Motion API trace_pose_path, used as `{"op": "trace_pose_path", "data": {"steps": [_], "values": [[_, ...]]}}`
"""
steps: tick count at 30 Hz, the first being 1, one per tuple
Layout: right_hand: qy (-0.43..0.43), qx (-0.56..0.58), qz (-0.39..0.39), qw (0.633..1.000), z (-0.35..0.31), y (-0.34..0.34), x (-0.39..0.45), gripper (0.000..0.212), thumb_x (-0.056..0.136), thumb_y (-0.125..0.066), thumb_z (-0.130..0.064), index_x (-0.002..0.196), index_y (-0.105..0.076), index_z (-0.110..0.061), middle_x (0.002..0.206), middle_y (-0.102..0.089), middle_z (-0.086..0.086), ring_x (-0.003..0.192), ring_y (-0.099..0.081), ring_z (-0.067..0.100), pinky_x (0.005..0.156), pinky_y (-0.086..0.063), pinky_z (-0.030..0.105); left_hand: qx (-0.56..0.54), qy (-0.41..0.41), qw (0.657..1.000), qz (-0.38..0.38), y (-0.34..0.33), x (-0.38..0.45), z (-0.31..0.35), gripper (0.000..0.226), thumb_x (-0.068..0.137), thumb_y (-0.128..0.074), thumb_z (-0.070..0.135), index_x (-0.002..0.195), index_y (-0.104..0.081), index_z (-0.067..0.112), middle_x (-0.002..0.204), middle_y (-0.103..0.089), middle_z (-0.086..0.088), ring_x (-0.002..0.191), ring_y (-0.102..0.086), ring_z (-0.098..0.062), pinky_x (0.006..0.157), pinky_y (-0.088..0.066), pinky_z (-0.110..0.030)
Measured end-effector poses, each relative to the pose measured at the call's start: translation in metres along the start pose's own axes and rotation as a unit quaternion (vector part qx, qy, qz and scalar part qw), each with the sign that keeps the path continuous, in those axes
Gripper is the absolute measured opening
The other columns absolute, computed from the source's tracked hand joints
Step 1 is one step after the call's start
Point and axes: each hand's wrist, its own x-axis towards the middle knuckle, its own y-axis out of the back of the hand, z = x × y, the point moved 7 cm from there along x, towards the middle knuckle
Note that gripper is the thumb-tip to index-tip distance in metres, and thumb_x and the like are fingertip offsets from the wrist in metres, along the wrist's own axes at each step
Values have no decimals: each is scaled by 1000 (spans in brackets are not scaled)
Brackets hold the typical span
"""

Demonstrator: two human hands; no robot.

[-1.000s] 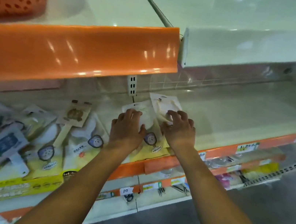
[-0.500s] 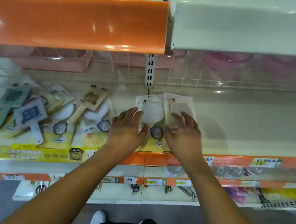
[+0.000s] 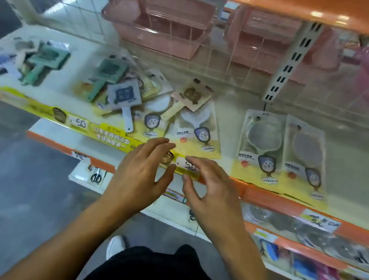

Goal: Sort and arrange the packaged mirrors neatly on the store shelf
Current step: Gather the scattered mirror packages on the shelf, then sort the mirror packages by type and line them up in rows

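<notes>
Two packaged round mirrors lie side by side on the white shelf [image 3: 352, 165]: one with a green-rimmed mirror [image 3: 261, 143] and one to its right [image 3: 305, 155]. A jumbled pile of packaged mirrors [image 3: 137, 99] covers the shelf's middle, with a yellow-card pack [image 3: 194, 134] nearest my hands. Further green mirrors [image 3: 44, 63] lie at far left. My left hand [image 3: 139, 176] and my right hand [image 3: 211, 192] hover empty in front of the shelf's edge, fingers loosely spread.
Pink plastic baskets [image 3: 160, 21] stand behind a wire grid at the shelf's back. An orange shelf lip [image 3: 318, 6] hangs overhead. Lower shelves hold scissors [image 3: 96, 177] and other packaged goods [image 3: 317, 267]. A slotted upright [image 3: 288, 64] divides the bays.
Both hands have let go of the two mirror packs and drawn back and left, off the shelf. The view has swung left, so the pile sits central.
</notes>
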Motion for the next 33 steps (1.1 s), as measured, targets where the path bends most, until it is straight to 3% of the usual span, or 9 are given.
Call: {"op": "trace_pose_path", "data": {"steps": [5, 18, 27, 30, 33], "values": [[13, -20, 10, 1000, -40, -41, 28, 35, 96, -55, -36, 130, -57, -28, 122, -58, -11, 114, -54, 9, 93, -48, 32, -4, 43, 999, 25, 34, -15, -62, 44, 92, -49, 41, 129, -54, 17, 132, -55, -1, 117, -55, -24, 89, -51, -44], [8, -29, -7, 1000, -132, -166, 75, 33, 96, -58, -32, 128, -58, -28, 124, -58, -14, 117, -53, 6, 97, -46, 32, -13, 61, 995, 74, 119, -29, -220, 45, 92, -45, 43, 127, -55, 16, 130, -56, -3, 116, -56, -25, 88, -52, -43], [8, -44, 1, 999, -149, -179, 113, 33, 95, -59, -33, 127, -58, -27, 123, -59, -13, 116, -53, 5, 94, -46, 28, -11, 55, 996, 70, 130, -1, -239, 45, 92, -46, 41, 128, -54, 15, 128, -56, -4, 110, -58, -27, 86, -51, -43], [16, -71, 29, 997, -140, -175, 140, 34, 93, -61, -31, 126, -59, -24, 122, -60, -6, 115, -54, 12, 92, -43, 27, 10, 44, 998, 53, 123, 22, -238, 47, 91, -43, 42, 127, -53, 14, 128, -55, -6, 109, -58, -30, 85, -51, -45], [10, -140, 69, 988, -124, -173, 170, 36, 90, -62, -32, 124, -61, -19, 124, -58, 2, 115, -53, 26, 93, -45, 35, 31, 52, 997, 41, 116, 45, -240, 43, 92, -51, 37, 128, -53, 13, 130, -55, -8, 110, -58, -32, 84, -51, -46]]}}
